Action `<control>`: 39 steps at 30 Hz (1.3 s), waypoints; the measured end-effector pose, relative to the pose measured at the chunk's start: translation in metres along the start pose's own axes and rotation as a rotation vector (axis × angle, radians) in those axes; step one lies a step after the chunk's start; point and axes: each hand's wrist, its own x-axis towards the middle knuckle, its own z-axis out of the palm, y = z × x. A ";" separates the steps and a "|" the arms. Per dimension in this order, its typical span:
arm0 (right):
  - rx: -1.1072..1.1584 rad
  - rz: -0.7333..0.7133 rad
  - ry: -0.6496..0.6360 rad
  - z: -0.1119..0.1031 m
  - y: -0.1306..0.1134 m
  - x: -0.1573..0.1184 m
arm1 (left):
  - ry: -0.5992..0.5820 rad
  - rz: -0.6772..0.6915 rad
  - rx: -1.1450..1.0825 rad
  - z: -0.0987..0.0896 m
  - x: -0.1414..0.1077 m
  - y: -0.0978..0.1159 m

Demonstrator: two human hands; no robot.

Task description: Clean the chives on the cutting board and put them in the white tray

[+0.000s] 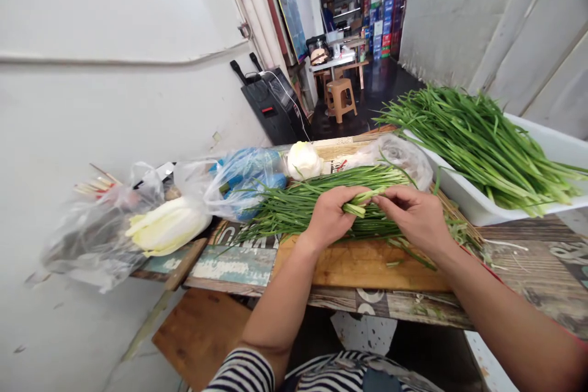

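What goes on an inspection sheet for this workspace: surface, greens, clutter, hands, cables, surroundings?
Surface: patterned table bearing a wooden cutting board.
Greens: a small bundle in hand, a loose pile beyond, and a heap overhanging the white tub.
Clutter: pale cabbage, round pale vegetable, plastic bag, scattered trimmings.
Hands: left hand closed around the bundle; right hand has fingertips drawn together beside its pale ends, grip unclear.
Cables: white cable across black equipment by the wall.
Surroundings: brown stool and stacked boxes behind.
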 end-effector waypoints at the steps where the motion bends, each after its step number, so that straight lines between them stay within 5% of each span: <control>1: 0.007 -0.019 0.033 0.001 0.001 0.000 | -0.011 0.004 -0.002 0.000 0.000 0.000; 8: -0.005 -0.012 0.173 -0.013 0.004 0.004 | -0.115 0.030 0.123 0.000 0.000 -0.001; 12: -0.161 0.049 0.328 -0.036 0.024 0.013 | -0.001 0.004 0.159 -0.001 -0.001 -0.001; 17: -0.785 -0.118 -0.028 -0.036 0.057 0.019 | 0.095 0.011 0.065 0.000 -0.002 0.000; 20: -0.942 -0.114 -0.176 -0.030 0.062 0.019 | 0.133 0.032 0.042 -0.001 -0.001 0.002; 23: -0.898 -0.140 -0.168 -0.032 0.059 0.020 | 0.210 0.052 0.051 -0.001 0.000 0.003; 33: -0.907 -0.101 -0.178 -0.036 0.065 0.019 | 0.184 0.010 -0.040 -0.003 0.002 0.002; 36: -0.676 -0.173 0.013 -0.027 0.048 0.018 | 0.139 -0.034 -0.060 -0.005 0.003 0.002; 39: -0.250 -0.199 0.024 -0.013 0.027 0.013 | 0.040 -0.013 -0.074 -0.003 0.003 -0.001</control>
